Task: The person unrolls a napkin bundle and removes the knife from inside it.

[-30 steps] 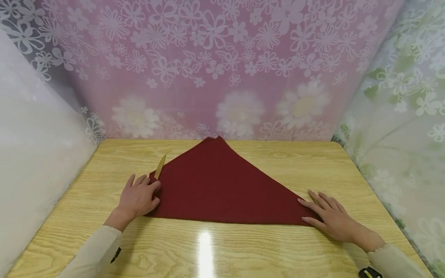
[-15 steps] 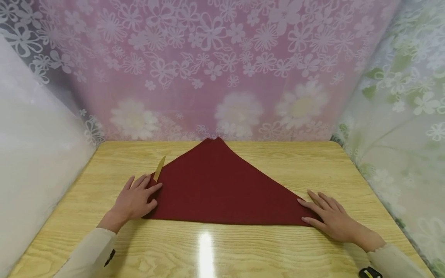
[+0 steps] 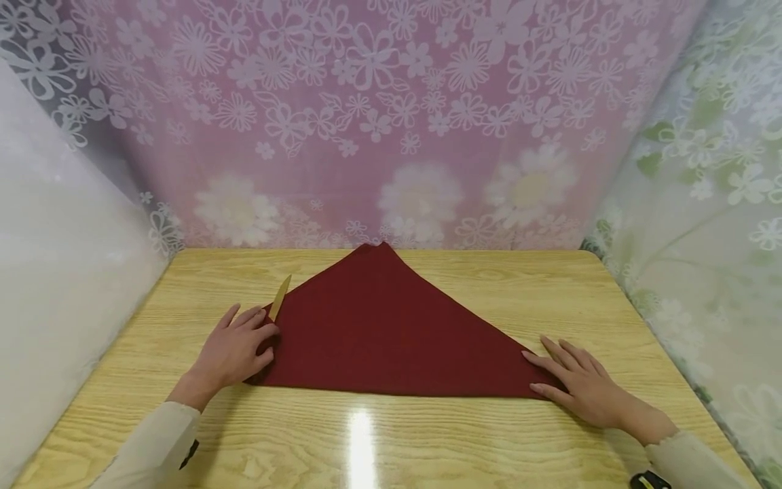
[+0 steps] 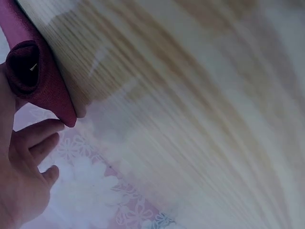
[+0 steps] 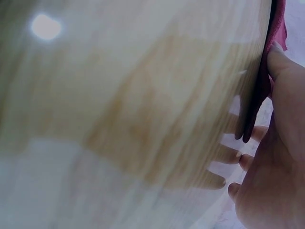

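Note:
A dark red cloth napkin (image 3: 391, 326) lies folded in a broad triangle, its peak at the table's far edge. Its left end is turned over into a roll (image 4: 40, 78), with a small gold glint inside. From that end sticks the gold blade of a table knife (image 3: 280, 297); its handle is hidden. My left hand (image 3: 229, 352) holds the rolled end between thumb and index finger, the other fingers spread beyond it. At the right corner my right hand (image 3: 583, 385) rests with fingers extended, thumb and index finger on the cloth.
The wood-grain table (image 3: 452, 441) is glossy and reflects a bright light near its front. A pink flowered curtain (image 3: 415, 136) hangs behind it. Pale sheets stand along the left (image 3: 67, 238) and right (image 3: 709, 224) sides.
The left hand has moved slightly left and towards me; its index finger has drawn back a little. The cloth's lower left corner now reaches slightly farther left. The right hand stays in place.

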A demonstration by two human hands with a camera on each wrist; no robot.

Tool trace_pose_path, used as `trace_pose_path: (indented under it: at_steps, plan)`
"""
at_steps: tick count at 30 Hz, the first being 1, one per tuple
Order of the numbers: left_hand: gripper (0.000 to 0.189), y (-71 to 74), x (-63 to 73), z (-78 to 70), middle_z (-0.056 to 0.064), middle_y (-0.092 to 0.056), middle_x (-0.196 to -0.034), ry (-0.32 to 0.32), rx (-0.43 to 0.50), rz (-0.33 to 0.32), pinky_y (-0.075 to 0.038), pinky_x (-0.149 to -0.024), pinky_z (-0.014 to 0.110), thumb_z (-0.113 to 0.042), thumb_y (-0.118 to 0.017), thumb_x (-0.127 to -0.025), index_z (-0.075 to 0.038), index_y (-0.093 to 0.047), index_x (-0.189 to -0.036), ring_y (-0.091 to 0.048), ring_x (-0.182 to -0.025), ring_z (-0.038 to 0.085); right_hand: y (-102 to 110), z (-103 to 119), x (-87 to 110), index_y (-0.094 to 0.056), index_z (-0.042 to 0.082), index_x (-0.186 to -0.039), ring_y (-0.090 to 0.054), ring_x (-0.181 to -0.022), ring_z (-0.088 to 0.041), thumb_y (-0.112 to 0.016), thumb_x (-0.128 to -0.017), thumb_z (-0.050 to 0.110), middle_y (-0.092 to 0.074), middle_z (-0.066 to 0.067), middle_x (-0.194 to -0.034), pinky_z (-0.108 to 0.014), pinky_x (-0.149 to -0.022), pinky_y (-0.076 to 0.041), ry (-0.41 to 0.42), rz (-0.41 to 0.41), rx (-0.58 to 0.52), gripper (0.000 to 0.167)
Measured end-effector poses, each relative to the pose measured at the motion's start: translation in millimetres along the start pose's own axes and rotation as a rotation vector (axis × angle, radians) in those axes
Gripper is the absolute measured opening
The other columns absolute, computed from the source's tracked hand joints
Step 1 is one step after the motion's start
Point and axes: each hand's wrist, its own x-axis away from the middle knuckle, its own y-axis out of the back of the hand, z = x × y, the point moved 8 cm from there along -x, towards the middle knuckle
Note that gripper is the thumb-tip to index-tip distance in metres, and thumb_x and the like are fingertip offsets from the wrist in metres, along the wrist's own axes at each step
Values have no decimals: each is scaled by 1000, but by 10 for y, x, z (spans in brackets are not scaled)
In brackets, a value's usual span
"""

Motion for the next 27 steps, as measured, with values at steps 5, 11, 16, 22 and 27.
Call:
trace_pose_path:
  at_steps: [5, 11, 16, 22, 27]
  plan:
    - [27, -9, -4, 13, 23, -60, -120, 60, -10, 23, -21, -107, 58, -24, -65, -85, -15, -66, -111, -46, -123, 39, -3, 13, -8, -40, 28, -147, -23, -132, -51, -56, -96, 39, -25, -19, -152, -64, -97, -20, 0, 8, 2, 55]
    - [27, 6, -7, -8, 25, -63, -113, 92, -19, 31, -19, -107, 59, -19, -61, -85, -15, -65, -112, -46, -122, 41, 15, 20, 6, -40, 27, -147, -23, -132, -50, -56, -95, 39, -24, -18, -152, -65, -96, -21, -8, 8, 0, 55]
    - [27, 19, -25, -5, 25, -63, -114, 85, -28, 14, -19, -107, 59, -17, -61, -85, -14, -65, -112, -46, -122, 41, 10, 6, 12, -39, 28, -147, -22, -132, -51, -56, -96, 38, -23, -18, -153, -65, -96, -20, -11, 9, -9, 55]
    - [28, 4, -12, 50, 23, -61, -116, 104, -30, 22, -16, -107, 60, -20, -61, -84, -14, -66, -111, -45, -123, 41, 2, 6, 5, -40, 27, -146, -22, -132, -52, -56, -96, 38, -24, -19, -152, -65, -98, -19, -4, -1, -17, 54]
    - [28, 16, 12, 89, 21, -61, -117, 90, -48, 10, -17, -107, 60, -26, -66, -84, -15, -66, -110, -45, -122, 39, 12, -1, 9, -43, 26, -145, -22, -131, -52, -57, -95, 37, -26, -19, -152, -64, -98, -18, -1, -14, -22, 53]
